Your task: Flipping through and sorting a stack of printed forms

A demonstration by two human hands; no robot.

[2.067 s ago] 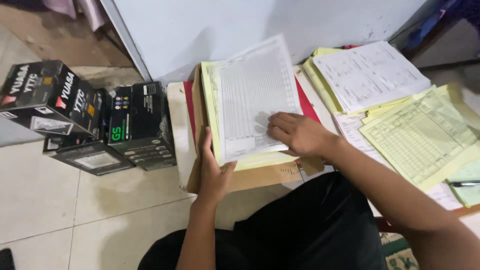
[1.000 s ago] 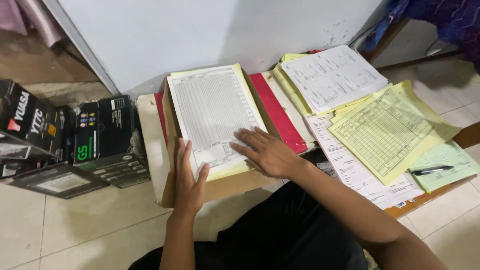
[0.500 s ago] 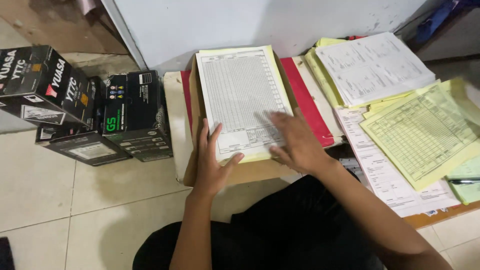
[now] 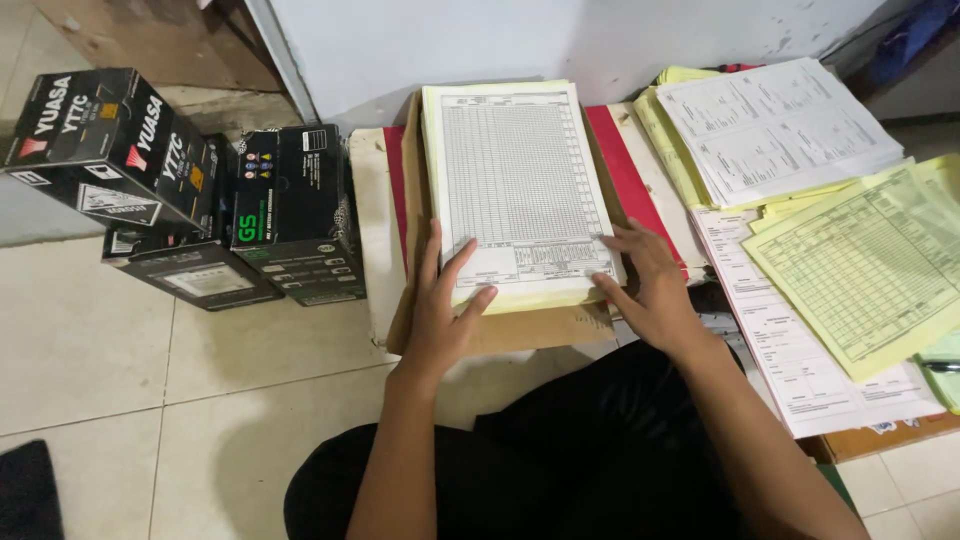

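Pale tiled floor (image 4: 130, 370) takes up the left and lower part of the view; I sit on it, black trousers (image 4: 560, 460) at the bottom edge. A light wall panel (image 4: 560, 40) stands upright at the top.

Left side: a cluster of black cardboard boxes (image 4: 190, 200), stacked and leaning, just beside a low white board (image 4: 368, 230) that carries the paperwork.

Right side: spread of loose forms. A white printed stack (image 4: 775, 125) lies on top of yellow sheets, a large yellow gridded form (image 4: 870, 265) lies below it, tilted, and a white form (image 4: 800, 370) is partly tucked beneath that one. A pen (image 4: 940, 366) shows at the far right edge, mostly cut off.

Centre: a red folder (image 4: 625, 170) lies flat, on it a brown cardboard piece (image 4: 540, 328), and on that the stack of forms (image 4: 515, 180) — white gridded sheet on top, yellow sheets showing at the lower edge. Stack sits straight in front of me, between the boxes and the loose forms.

My left hand (image 4: 440, 315) rests flat on the stack's lower left corner, fingers spread and extended, thumb lying across the top sheet; not gripping.

My right hand (image 4: 650, 290) lies at the lower right corner, fingers open and pressed against the stack's edge, palm down, clasping nothing
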